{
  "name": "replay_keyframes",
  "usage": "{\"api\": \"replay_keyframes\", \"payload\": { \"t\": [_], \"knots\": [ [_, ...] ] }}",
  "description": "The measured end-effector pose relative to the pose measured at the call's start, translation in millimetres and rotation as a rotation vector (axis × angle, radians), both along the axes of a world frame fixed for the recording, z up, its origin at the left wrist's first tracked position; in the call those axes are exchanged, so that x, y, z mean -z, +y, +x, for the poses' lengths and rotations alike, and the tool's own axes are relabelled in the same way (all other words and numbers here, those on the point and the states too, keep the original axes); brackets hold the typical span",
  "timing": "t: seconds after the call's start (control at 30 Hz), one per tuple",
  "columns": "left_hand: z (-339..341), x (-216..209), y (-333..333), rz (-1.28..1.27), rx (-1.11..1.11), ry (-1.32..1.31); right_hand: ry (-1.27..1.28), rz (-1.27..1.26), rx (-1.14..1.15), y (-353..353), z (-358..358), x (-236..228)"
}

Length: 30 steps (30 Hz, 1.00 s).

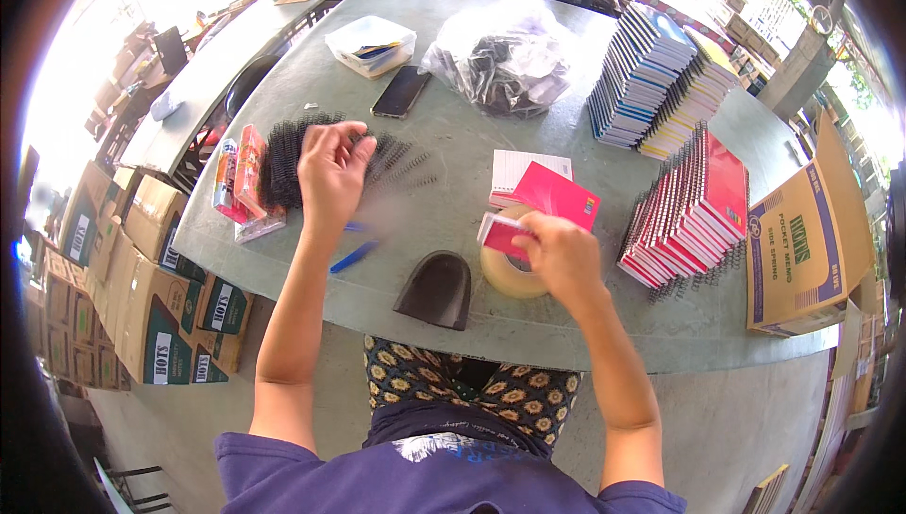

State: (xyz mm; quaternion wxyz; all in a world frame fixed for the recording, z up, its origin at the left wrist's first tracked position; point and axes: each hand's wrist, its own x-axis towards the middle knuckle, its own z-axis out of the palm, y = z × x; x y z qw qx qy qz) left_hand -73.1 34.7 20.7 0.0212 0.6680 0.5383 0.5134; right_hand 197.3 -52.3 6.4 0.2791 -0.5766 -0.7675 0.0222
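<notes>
My left hand (pixel 332 169) is over the front of a pile of black spiral binding coils (pixel 281 163). Its fingers are curled together, and what they pinch, if anything, is too small to tell. My right hand (pixel 564 257) grips a small red memo pad (pixel 505 235) by its right end. Under that pad lies a wide roll of tape (pixel 510 278). Just beyond it, a red-covered notepad (pixel 559 193) overlaps a white lined pad (pixel 530 167). Left of the tape sits a dark, rounded, hollow piece (pixel 436 289). A blue slender tool (pixel 353 257) rests near my left forearm.
Red spiral notepads (pixel 687 207) stand stacked at right, before taller notebook stacks (pixel 642 75). An open carton (pixel 802 240) occupies the right edge. Farther back are a plastic bag (pixel 505 56), a phone (pixel 400 92) and a white tub (pixel 371 46). Cartons (pixel 160 297) fill the left floor.
</notes>
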Motion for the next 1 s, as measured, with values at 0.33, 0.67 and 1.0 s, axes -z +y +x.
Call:
{"api": "replay_keyframes", "payload": {
  "t": [0.33,0.67,1.0],
  "knots": [
    [56.4,49.4,-67.0,-0.76,0.608,0.566,-0.032,-0.012,-0.052,-2.7,-11.0,14.7],
    [66.1,50.2,-75.4,-0.544,0.662,0.303,-0.031,-0.032,-0.063,-1.3,-10.6,14.7],
    [70.1,38.4,-72.3,-0.279,0.661,0.026,0.04,-0.105,-0.091,-3.0,-7.0,10.1]
  ]
}}
